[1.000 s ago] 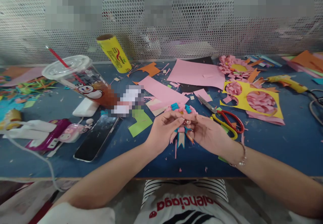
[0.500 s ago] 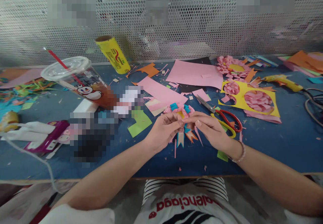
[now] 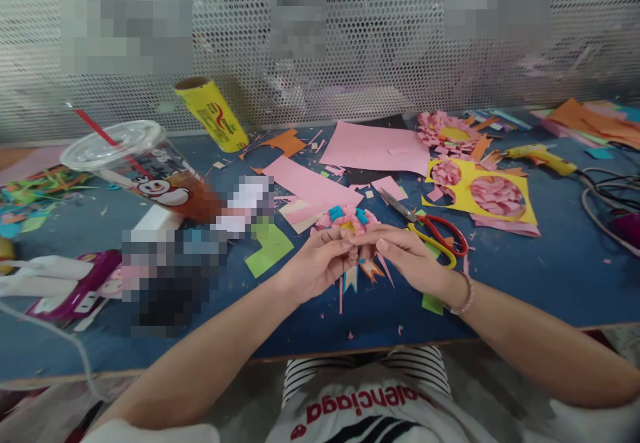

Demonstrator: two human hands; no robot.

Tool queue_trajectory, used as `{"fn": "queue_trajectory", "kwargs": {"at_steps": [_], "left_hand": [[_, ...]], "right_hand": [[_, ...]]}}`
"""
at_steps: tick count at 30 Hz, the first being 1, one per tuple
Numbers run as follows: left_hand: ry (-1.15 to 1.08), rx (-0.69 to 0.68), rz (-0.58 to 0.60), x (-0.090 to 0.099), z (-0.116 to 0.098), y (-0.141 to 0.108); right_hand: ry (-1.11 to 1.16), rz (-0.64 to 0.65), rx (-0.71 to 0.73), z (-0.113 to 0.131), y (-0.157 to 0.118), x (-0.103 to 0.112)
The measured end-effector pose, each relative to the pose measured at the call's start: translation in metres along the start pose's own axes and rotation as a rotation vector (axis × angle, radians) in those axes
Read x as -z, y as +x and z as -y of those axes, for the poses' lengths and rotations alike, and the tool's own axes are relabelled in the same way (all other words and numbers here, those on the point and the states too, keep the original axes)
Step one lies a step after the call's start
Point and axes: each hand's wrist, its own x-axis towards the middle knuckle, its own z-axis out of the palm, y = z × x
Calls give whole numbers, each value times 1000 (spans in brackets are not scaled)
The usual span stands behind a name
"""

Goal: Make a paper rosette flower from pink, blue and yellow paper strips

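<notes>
My left hand (image 3: 314, 260) and my right hand (image 3: 411, 256) meet at the fingertips over a paper rosette. Both are closed in a pinch, and what lies between the fingers is hidden or too small to name. The rosette (image 3: 336, 215) has pink and blue loops round a yellow middle and lies under and behind my fingers, which cover much of it. Its notched tails (image 3: 351, 278), blue, cream and orange, stick out below my hands. Close beside my right hand lie scissors (image 3: 423, 221) with red and yellow handles, blades pointing up and left.
Pink paper (image 3: 375, 146), a yellow sheet with round cutouts (image 3: 463, 196), green paper (image 3: 269, 248) and scraps spread over the blue table. A glue gun (image 3: 543, 158) lies at right. At left are a drink cup (image 3: 165, 183), a yellow tube (image 3: 215, 116) and a purple-white object (image 3: 83, 283).
The view has shifted slightly, so things on the table sit further left in it. My hands stay together over the rosette, with only small finger changes.
</notes>
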Motion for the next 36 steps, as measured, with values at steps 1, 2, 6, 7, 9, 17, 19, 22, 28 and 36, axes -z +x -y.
{"fn": "queue_trajectory", "kwargs": {"at_steps": [1, 2, 6, 7, 9, 17, 19, 22, 28, 36], "left_hand": [[-1, -4, 0, 0, 0, 0], [-2, -12, 3, 0, -1, 0], [-26, -19, -1, -1, -4, 1], [-34, -13, -12, -1, -5, 1], [-50, 2, -40, -1, -6, 1], [-61, 28, -62, 0, -7, -1], [-56, 31, -56, 1, -7, -1], [-44, 18, -54, 1, -7, 1], [-44, -1, -49, 1, -4, 4], [-18, -18, -32, 1, -10, 2]], "right_hand": [[-5, 8, 11, 1, 1, 0], [-5, 18, 24, 1, 2, 0], [-56, 57, 95, 1, 3, 0], [-93, 68, 118, 0, 3, 1], [-170, 96, 171, 0, 3, 2], [-295, 135, 309, 4, 4, 7], [-337, 145, 329, 4, 4, 9], [-484, 164, 360, 2, 4, 12], [-853, 277, 503, 0, 6, 22], [-1110, 350, 514, 4, 7, 24]]}}
